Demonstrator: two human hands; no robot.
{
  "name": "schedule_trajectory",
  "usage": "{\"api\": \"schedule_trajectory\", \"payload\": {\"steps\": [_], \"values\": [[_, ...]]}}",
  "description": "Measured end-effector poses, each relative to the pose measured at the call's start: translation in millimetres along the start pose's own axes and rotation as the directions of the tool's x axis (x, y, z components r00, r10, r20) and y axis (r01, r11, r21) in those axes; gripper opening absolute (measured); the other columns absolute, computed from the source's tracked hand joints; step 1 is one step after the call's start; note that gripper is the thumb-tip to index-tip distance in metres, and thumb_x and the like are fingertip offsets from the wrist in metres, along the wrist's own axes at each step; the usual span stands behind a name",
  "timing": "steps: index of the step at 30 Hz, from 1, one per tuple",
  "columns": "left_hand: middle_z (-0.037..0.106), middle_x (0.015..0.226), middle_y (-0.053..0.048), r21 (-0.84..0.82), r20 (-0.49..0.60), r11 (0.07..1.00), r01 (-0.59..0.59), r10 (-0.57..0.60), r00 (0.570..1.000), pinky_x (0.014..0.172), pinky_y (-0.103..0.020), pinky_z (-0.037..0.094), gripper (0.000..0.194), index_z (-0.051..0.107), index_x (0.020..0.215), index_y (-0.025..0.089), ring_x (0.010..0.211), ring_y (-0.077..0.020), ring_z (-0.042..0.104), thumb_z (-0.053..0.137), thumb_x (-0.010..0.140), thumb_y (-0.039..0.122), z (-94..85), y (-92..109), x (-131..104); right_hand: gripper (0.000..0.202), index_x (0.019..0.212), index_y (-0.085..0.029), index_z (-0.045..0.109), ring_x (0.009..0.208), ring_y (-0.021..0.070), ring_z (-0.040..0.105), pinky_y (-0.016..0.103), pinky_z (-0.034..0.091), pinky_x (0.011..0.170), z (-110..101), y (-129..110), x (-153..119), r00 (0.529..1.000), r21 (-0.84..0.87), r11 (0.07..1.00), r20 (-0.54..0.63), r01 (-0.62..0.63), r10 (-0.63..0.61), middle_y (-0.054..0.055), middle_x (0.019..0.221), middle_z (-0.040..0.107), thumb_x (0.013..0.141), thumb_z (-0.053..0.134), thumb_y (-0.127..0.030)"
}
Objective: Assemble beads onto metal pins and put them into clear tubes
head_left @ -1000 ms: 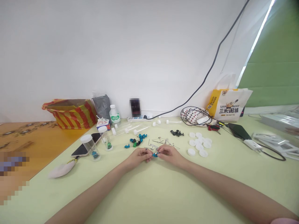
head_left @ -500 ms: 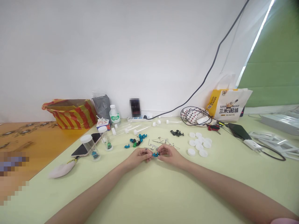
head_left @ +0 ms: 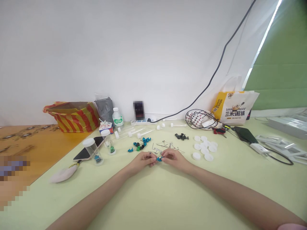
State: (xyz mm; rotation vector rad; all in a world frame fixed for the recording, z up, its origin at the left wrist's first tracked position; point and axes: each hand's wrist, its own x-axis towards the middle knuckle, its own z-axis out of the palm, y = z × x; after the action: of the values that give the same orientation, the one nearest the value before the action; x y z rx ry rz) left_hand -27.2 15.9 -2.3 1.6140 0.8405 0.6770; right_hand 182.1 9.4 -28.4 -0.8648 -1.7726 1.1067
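A small blue metallic part (head_left: 159, 158) is pinched between the fingertips of my two hands, low over the table. My left hand (head_left: 143, 162) is closed on its left side, and my right hand (head_left: 176, 160) grips it from the right. Fingers cover most of it, so its exact kind is unclear. Just beyond my hands lie thin silvery metal pieces (head_left: 157, 150). A cluster of blue, green and black parts (head_left: 142, 145) sits behind my left hand. Past my right hand are small black parts (head_left: 181, 136) and several round white caps (head_left: 204, 150).
Two clear tubes with white lids (head_left: 95, 155) stand at the left by a phone (head_left: 82, 154). Several clear tubes (head_left: 137, 131) lie near the wall. A water bottle (head_left: 117, 117), a striped bag (head_left: 72, 116), a cable (head_left: 217, 70) and a paper bag (head_left: 236, 108) are at the back.
My right fingers have shifted slightly around the blue part, which has turned a little and shows less of itself. Everything else looks the same.
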Motion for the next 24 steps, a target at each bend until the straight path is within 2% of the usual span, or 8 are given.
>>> {"api": "schedule_trajectory", "payload": {"steps": [7, 13, 19, 24], "values": [[0.060, 0.076, -0.004, -0.003, -0.004, 1.000, -0.004, 0.004, 1.000, 0.064, -0.025, 0.041, 0.026, 0.064, 0.075, 0.013, 0.062, -0.0110, 0.049, 0.059, 0.074, 0.039, 0.0, -0.4, 0.3, 0.024, 0.072, -0.017, 0.062, 0.084, 0.0162, 0.057, 0.031, 0.046, 0.078, -0.2, 0.4, 0.6, 1.000, -0.014, 1.000, -0.006, -0.005, 0.005, 0.007, 0.097, 0.058, 0.073, 0.061, -0.041], [0.060, 0.077, -0.004, -0.002, 0.005, 1.000, 0.009, -0.009, 1.000, 0.064, -0.025, 0.041, 0.027, 0.064, 0.073, 0.013, 0.062, -0.0113, 0.050, 0.061, 0.073, 0.040, -0.4, 0.9, 0.4, 0.029, 0.091, -0.017, 0.056, 0.081, 0.0145, 0.057, 0.033, 0.047, 0.080, -0.8, -3.3, -1.2, 0.999, 0.058, 0.998, 0.009, -0.035, 0.035, 0.004, 0.091, 0.059, 0.070, 0.066, -0.035], [0.059, 0.072, -0.003, -0.007, 0.008, 1.000, 0.024, -0.024, 1.000, 0.063, -0.025, 0.040, 0.026, 0.064, 0.074, 0.012, 0.062, -0.0113, 0.050, 0.062, 0.072, 0.038, -1.7, 0.1, 1.4, 0.026, 0.085, -0.017, 0.056, 0.082, 0.0147, 0.058, 0.033, 0.045, 0.081, -0.2, -10.8, -3.1, 1.000, 0.049, 0.999, 0.009, -0.010, 0.009, 0.004, 0.092, 0.060, 0.069, 0.067, -0.033], [0.059, 0.075, -0.004, -0.020, 0.015, 1.000, 0.018, -0.018, 1.000, 0.064, -0.025, 0.041, 0.027, 0.064, 0.074, 0.012, 0.062, -0.0111, 0.050, 0.062, 0.072, 0.039, -1.5, 0.9, 1.0, 0.024, 0.083, -0.017, 0.056, 0.081, 0.0145, 0.058, 0.032, 0.046, 0.081, 0.5, -5.8, -1.8, 1.000, 0.052, 0.999, -0.001, -0.011, 0.011, 0.004, 0.093, 0.060, 0.069, 0.066, -0.034]]}}
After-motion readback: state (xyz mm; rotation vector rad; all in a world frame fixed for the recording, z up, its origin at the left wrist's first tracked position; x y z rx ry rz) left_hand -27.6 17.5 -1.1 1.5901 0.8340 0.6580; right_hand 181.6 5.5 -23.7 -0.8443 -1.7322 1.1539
